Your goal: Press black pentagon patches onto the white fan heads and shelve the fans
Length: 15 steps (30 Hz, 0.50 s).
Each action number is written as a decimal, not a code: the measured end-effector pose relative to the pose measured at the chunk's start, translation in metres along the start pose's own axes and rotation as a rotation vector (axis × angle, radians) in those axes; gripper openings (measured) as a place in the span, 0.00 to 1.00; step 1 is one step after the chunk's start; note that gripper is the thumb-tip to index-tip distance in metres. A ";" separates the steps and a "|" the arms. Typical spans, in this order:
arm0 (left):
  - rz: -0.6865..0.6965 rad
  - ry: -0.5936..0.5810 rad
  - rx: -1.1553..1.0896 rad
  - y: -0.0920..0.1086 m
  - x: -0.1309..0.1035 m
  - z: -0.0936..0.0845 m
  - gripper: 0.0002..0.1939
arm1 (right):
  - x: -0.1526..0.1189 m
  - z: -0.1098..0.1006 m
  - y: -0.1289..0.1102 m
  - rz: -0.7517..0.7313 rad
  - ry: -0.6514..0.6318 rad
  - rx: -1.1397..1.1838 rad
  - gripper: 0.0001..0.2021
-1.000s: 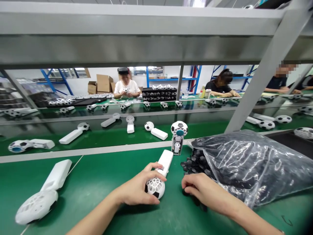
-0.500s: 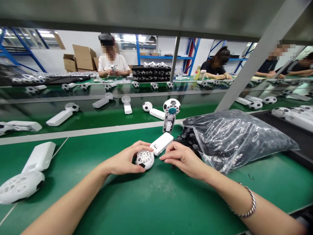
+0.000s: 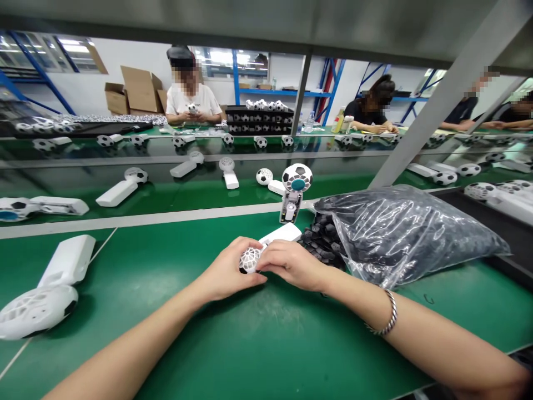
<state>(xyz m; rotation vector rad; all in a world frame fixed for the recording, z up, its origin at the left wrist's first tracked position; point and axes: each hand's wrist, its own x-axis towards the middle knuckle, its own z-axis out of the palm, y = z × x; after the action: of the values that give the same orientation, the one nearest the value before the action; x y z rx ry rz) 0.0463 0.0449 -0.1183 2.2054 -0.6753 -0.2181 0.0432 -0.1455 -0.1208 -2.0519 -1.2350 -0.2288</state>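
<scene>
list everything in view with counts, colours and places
flat worktop: 1, green, foreground
plastic unit with football-patterned head: 1, white and black, worktop centre
upright football-headed unit: 1, white, black, teal, just behind
mesh-headed plastic unit: 1, mostly white, left
small football-headed units: several, white and black, beyond worktop
transparent plastic bag: 1, clear, right
loose small pieces: many, black, beside bag
stacked trays: count unclear, black, back centre
cardboard boxes: at least two, brown, back left
metal shelving: count unclear, blue, background
co-workers: at least four, white or dark clothes, background
twisted metal bracelet: 1, silver, right wrist
left hand: 1, bare, around centre unit's head
right hand: 1, bare, at that head
</scene>
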 end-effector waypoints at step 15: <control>-0.065 0.126 -0.106 0.006 -0.001 0.013 0.16 | 0.007 0.001 0.014 0.161 -0.009 -0.023 0.06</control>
<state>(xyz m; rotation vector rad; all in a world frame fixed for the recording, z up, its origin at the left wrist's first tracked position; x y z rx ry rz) 0.0382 0.0336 -0.1221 2.1211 -0.5115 -0.1439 0.0584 -0.1437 -0.1245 -2.1618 -1.0704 -0.1590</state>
